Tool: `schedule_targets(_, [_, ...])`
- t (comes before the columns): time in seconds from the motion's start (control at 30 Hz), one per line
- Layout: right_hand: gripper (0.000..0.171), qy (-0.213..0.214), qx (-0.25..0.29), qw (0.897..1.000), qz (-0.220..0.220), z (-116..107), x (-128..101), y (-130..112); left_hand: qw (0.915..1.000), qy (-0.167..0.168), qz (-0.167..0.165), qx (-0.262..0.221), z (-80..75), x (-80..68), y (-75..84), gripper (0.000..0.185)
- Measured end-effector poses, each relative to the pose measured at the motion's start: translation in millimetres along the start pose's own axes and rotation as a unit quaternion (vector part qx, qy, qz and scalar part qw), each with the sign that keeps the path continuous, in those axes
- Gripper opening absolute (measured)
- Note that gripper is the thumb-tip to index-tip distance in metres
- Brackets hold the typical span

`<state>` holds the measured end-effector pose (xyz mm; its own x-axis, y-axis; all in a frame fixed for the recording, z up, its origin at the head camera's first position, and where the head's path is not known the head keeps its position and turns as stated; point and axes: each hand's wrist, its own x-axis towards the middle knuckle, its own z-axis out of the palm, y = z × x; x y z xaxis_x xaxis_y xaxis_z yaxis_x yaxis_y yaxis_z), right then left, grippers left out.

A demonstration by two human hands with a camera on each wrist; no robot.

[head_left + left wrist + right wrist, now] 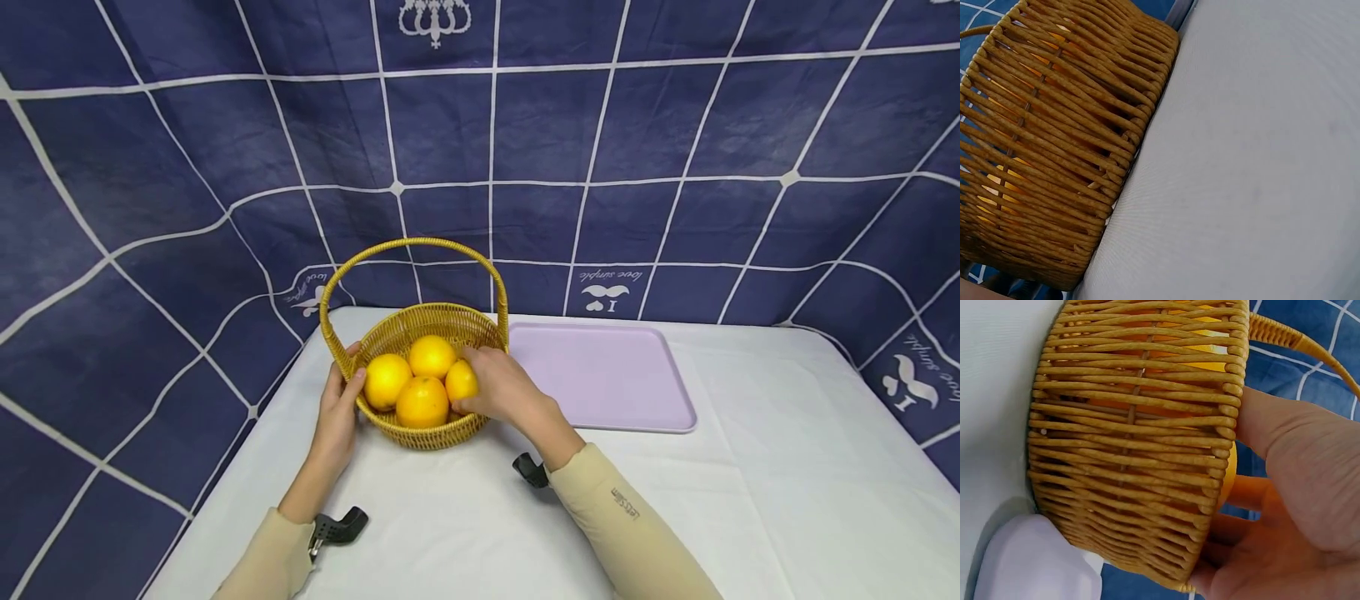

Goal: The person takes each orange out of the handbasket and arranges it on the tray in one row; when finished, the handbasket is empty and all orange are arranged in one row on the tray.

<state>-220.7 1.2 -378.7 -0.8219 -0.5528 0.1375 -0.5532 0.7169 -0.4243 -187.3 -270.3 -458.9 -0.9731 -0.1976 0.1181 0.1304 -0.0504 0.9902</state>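
Note:
A woven wicker basket [442, 315] with a tall hoop handle [420, 243] stands on the white table and holds several oranges. My left hand [343, 392] holds the basket's left rim, thumb over the edge beside the left orange [385, 380]. My right hand [483, 379] reaches in over the right rim, its fingers curled round the rightmost orange [459, 380]. The right wrist view shows the basket wall [1135, 444] close up, my fingers [1291, 469] inside the rim and the orange [1230, 472] behind the weave. In the left wrist view only the basket wall [1054, 137] shows.
A flat lilac tray [600, 375] lies just right of the basket, its corner [1029, 562] also showing. The white tablecloth [1260, 156] spreads in front and to the right. A dark blue checked cloth [675, 125] hangs behind and at the sides.

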Motion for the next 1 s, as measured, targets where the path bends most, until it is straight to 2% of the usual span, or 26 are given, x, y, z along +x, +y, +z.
schedule_targets(0.17, [0.068, 0.039, -0.020, 0.999, 0.002, 4.7, 2.6, 1.7, 1.0000, 0.002, -0.003, 0.006, 1.8, -1.0, -0.9, 0.053])
schedule_targets(0.33, [0.065, 0.085, 0.014, 0.996, 0.014, 4.6, -1.2, 3.6, 0.9999, 0.003, -0.003, 0.010, 1.0, -1.1, -1.1, 0.053])
schedule_targets(0.43, [0.067, 0.095, 0.030, 0.995, 0.012, -0.3, -4.8, 3.7, 1.0000, 0.006, -0.003, 0.006, 0.5, -1.0, -0.9, 0.052])
schedule_targets(0.8, [0.068, 0.113, 0.095, 0.989, -0.006, -30.2, -26.1, 0.4, 0.9999, 0.009, -0.003, 0.009, -2.6, -1.6, -1.8, 0.052])
schedule_targets(1.0, [0.065, 0.149, 0.103, 0.984, -0.002, -55.7, -38.7, 7.4, 0.9999, 0.008, -0.004, 0.010, -1.7, -1.3, -2.0, 0.052])
